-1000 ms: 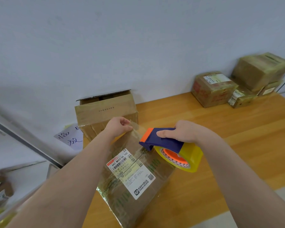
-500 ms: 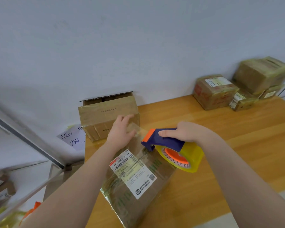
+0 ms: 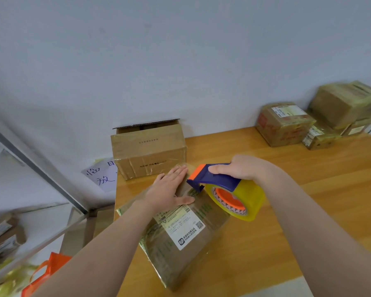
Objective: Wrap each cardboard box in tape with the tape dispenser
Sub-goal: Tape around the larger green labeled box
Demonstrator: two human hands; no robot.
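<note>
A flat cardboard box (image 3: 186,243) with a white shipping label lies on the wooden table (image 3: 308,211), glossy with tape. My left hand (image 3: 169,189) presses flat on its far end, fingers straight. My right hand (image 3: 242,168) grips the blue and orange tape dispenser (image 3: 219,181), whose yellowish roll (image 3: 242,202) hangs over the box's right edge. The dispenser's nose touches the box just right of my left fingers.
An open-topped brown box (image 3: 148,153) stands against the wall behind the flat one. Several taped boxes (image 3: 287,123) are stacked at the table's far right. A paper note (image 3: 101,174) lies at the left, an orange bag (image 3: 45,273) below, with shelves beside it.
My left hand let go of the box's far edge and flattened on its top. The dispenser has stayed at the box's far right corner.
</note>
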